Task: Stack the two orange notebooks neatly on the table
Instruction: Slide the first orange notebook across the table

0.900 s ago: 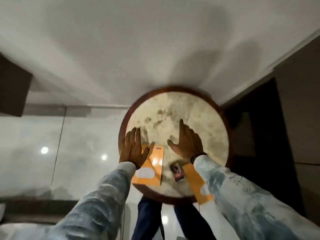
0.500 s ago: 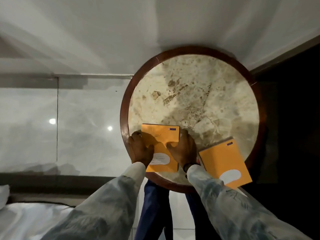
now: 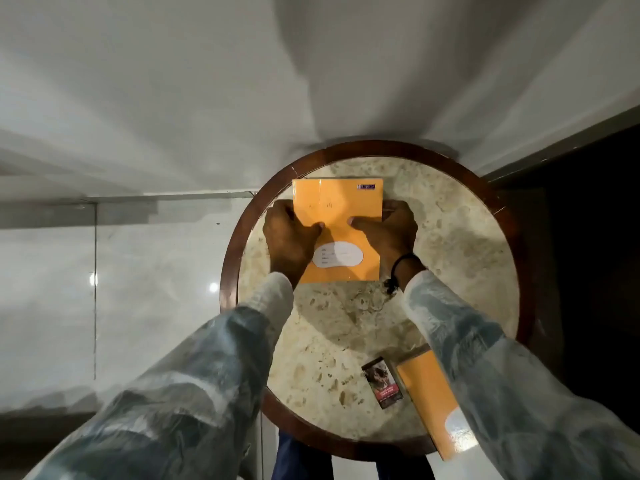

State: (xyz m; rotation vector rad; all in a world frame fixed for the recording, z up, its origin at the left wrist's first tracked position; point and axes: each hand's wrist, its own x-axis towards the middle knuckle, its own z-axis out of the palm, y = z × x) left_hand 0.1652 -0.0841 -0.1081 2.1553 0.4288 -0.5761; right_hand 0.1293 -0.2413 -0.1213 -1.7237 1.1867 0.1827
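Orange notebook (image 3: 341,216) pinched at each side: left hand (image 3: 289,237), right hand (image 3: 388,233), thumbs on top.

From my remote seat I see a small dark rectangular card or packet with a brownish picture and a red band (image 3: 382,382) lying flat on the near right part of the tabletop; its print is too small to read. Left of the table spreads a glossy pale grey tiled floor (image 3: 138,289), with two bright light spots reflected in it and a thin dark joint line running near to far. Beyond, a plain white wall (image 3: 207,81) fills the far side. At right stands a dark, shadowed panel (image 3: 588,237), its details lost in the gloom.
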